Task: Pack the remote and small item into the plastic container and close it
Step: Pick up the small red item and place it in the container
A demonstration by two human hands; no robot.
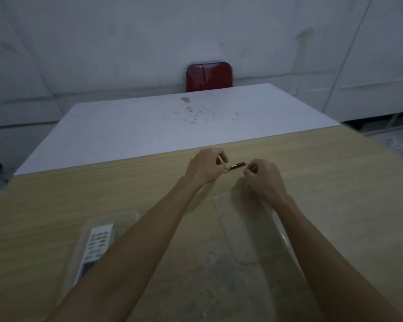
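Fingers [222, 161] of the left hand [206, 166] are curled together and pinch the metal-ring end of the small item [236, 166], a slim red piece with a ring, held just above the tabletop [335, 173]. The right hand [263, 176] is loosely fisted just beside the item's red end; whether it touches it cannot be told. Judged from its look, the item is light, rigid and easily dropped, so a fingertip pinch at the ring or mid-body suits it best. The remote [98, 244] already lies inside the clear plastic container [126, 216], near the left forearm. The remote appears stiff and light. The transparent lid [244, 228] lies flat beneath the right forearm; thin and probably flexible, it is best gripped at its edges.
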